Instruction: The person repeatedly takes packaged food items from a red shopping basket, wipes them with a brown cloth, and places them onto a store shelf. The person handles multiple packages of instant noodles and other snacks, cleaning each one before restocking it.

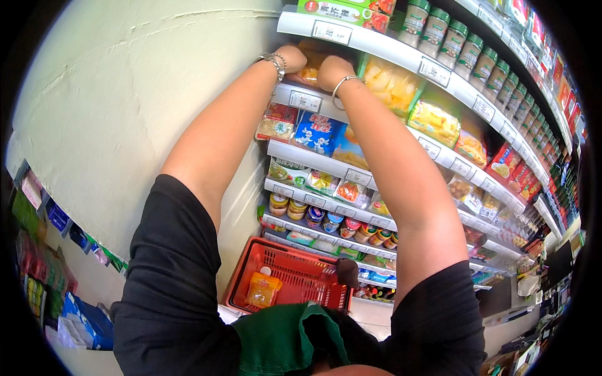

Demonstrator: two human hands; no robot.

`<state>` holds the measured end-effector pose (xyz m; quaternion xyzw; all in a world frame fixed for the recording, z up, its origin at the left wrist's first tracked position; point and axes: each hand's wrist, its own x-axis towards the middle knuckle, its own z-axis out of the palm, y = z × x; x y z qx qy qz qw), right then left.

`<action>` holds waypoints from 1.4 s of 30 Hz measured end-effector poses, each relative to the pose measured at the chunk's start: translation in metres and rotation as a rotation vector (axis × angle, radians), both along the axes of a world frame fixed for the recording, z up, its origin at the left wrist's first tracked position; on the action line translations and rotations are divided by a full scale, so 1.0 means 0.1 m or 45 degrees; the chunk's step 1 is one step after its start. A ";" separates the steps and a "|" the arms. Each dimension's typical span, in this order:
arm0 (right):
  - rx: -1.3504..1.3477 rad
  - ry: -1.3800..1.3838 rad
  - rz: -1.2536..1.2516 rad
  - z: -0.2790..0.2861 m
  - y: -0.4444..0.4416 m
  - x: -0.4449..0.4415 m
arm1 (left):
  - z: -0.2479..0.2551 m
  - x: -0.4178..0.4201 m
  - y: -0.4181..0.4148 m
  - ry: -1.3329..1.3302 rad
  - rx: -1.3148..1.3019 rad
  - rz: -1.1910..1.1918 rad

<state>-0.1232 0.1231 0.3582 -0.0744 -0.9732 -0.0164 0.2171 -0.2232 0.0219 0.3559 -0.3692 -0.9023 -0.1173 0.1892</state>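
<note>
Both of my hands reach into a shelf compartment at the top left of the store shelving. My left hand (290, 58) is at the wall side, its fingers partly hidden in the shade under the shelf above. Close to its right, my right hand (333, 71) is bent inward, fingers out of sight. Between them shows an orange-yellow food packet (309, 74); whether either hand grips it cannot be made out. Right of my right hand stand clear packets of pale yellow pieces (392, 84). Below the hands a price label (305, 101) sits on the shelf edge.
A pale wall (117, 108) borders the shelving on the left. Green-capped spice jars (454, 42) line the shelf above. Lower shelves hold packets and small jars (315, 215). On the floor below, a red plastic shopping basket (301, 263) holds an orange packet (264, 289).
</note>
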 end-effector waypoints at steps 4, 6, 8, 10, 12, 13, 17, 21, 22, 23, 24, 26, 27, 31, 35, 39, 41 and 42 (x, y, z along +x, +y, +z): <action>-0.046 0.197 -0.047 -0.09 -0.07 0.04 | -0.10 0.20 -0.10 -0.062 0.518 0.165; 0.051 0.510 0.207 -0.28 -0.19 0.17 | -0.29 0.28 -0.21 0.095 0.994 0.087; 0.057 0.759 0.486 -0.60 -0.34 0.40 | -0.67 0.53 -0.32 0.291 1.424 -0.058; -0.028 0.912 0.769 -1.00 -0.40 0.71 | -1.16 1.01 -0.37 0.258 1.670 -0.250; -0.191 0.835 0.985 -1.53 -0.49 1.06 | -1.83 1.45 -0.50 0.018 1.803 -0.330; -0.278 0.691 1.036 -1.81 -0.52 1.26 | -2.28 1.55 -0.55 0.017 1.726 -0.353; -0.826 0.200 0.867 -3.46 -0.44 1.77 | -4.08 1.99 -0.81 -0.770 1.132 -0.238; -1.260 -0.367 0.347 -5.43 -0.42 2.32 | -5.61 2.33 -1.29 -1.101 0.386 0.019; -1.366 -0.404 0.345 -5.84 -0.44 2.45 | -6.14 2.37 -1.39 -1.100 0.270 0.035; -1.462 -0.498 0.249 -6.22 -0.45 2.53 | -6.68 2.45 -1.49 -1.100 0.157 0.058; -1.559 -0.562 0.105 -6.59 -0.43 2.61 | -6.78 2.50 -1.50 -1.073 0.174 0.013; -1.817 -0.676 -0.225 -6.88 -0.50 2.70 | -6.37 2.55 -1.45 -1.261 0.238 0.159; -1.971 -0.720 -0.411 -6.89 -0.56 2.67 | -6.04 2.54 -1.41 -1.462 0.283 0.357; -2.266 -0.875 -0.701 -7.05 -0.81 2.57 | -7.21 2.59 -1.51 -1.418 0.121 0.660; -2.094 -0.972 -0.706 -7.71 -1.01 2.60 | -7.31 2.57 -1.45 -1.655 0.066 0.522; -1.843 -0.898 -0.519 -7.95 -1.25 2.53 | -7.98 2.62 -1.52 -1.563 -0.276 0.630; -1.784 -0.904 -0.543 -8.27 -1.28 2.53 | -8.36 2.71 -1.54 -1.517 -0.147 0.721; -1.764 -0.887 -0.560 -8.34 -1.30 2.52 | -8.41 2.71 -1.55 -1.526 -0.061 0.712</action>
